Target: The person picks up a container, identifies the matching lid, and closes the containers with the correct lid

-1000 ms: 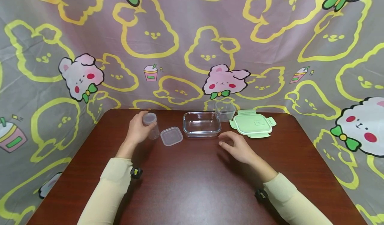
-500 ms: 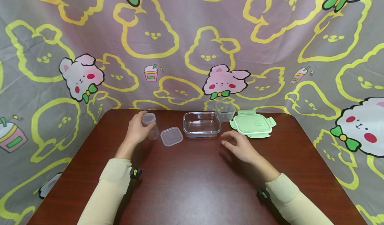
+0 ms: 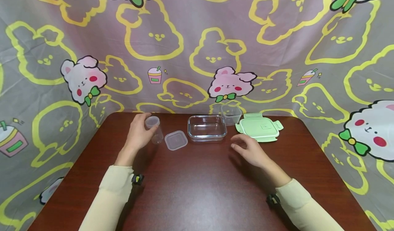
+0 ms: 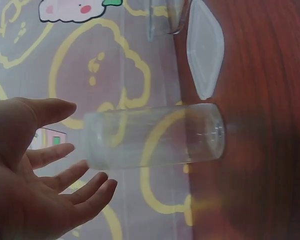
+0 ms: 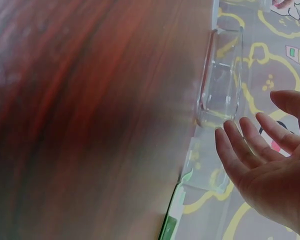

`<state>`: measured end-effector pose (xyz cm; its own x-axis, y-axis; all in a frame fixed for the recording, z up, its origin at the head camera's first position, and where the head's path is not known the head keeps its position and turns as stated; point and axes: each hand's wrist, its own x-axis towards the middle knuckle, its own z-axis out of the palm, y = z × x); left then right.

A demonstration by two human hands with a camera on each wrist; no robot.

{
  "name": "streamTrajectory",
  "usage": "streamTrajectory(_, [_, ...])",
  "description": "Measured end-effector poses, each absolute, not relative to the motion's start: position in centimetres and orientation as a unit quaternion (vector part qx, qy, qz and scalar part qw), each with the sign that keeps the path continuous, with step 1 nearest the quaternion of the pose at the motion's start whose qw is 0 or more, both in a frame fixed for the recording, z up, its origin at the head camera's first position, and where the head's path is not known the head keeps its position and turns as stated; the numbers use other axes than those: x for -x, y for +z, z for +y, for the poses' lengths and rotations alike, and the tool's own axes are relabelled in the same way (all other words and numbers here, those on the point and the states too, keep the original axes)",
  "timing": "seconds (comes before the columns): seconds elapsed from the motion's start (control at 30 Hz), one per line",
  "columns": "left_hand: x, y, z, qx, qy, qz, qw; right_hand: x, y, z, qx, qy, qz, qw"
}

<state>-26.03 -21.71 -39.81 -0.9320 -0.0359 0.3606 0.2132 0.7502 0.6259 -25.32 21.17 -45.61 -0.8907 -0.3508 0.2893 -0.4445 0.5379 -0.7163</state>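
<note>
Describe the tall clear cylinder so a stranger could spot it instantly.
Find the brown table, then the left hand near its far side. Beside that hand stands the cylinder, the only tall, round item among boxy containers and flat lids.

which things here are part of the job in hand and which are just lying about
Likely in the job:
jar, upright, nearest the left hand

Apparently just lying about:
clear lid, flat
glass box
tub
green lid, near the right hand, which holds nothing
</note>
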Motion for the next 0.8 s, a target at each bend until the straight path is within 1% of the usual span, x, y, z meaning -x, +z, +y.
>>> streamTrajectory(0.13, [25.3, -38.8, -21.0, 0.055, -0.339, -0.921, 0.182, 25.4, -45.6, 21.2, -0.227, 0.424, -0.875, 0.055])
streamTrajectory(0.37, [24.6, -37.7, -19.3, 0.086, -0.328, -0.924, 0.176, 25.8, -45.5, 21.1, -0.237, 0.402, -0.882, 0.072])
streamTrajectory(0.8, [24.2, -38.5, -15.7, 0.155, -0.324, -0.924, 0.13, 26.4, -45.3, 20.9, -0.256, 0.338, -0.898, 0.12])
